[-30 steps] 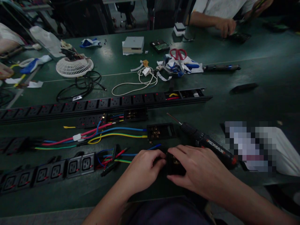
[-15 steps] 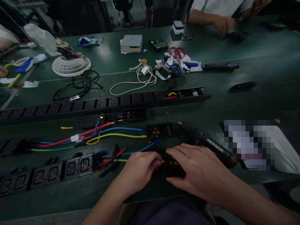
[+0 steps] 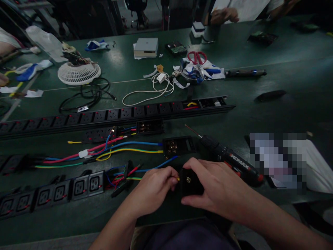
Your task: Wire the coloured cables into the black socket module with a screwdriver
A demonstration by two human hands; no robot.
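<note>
My right hand (image 3: 215, 189) is closed around a small black socket block (image 3: 189, 181) at the near edge of the green table (image 3: 286, 76), tilting it so a brass terminal shows. My left hand (image 3: 153, 189) pinches the yellow wire end (image 3: 178, 179) right at the block's left side. Blue, red and green wires (image 3: 130, 172) run left from there to a row of grey sockets (image 3: 52, 192). A black and red electric screwdriver (image 3: 229, 159) lies just beyond my right hand.
A long black power strip (image 3: 117, 114) crosses the table. Two more open socket blocks (image 3: 178, 146) with coloured wires lie in front of it. Farther back are a white fan grille (image 3: 78, 73), black cable, white cable (image 3: 153, 90), red scissors (image 3: 197, 57), a white box (image 3: 146, 47). Another person's hand (image 3: 223, 15) is at the far edge.
My right hand has tipped the black block upward so its terminal faces me. My left hand stays pinched on the yellow wire. The other person's hand pulled back from the table.
</note>
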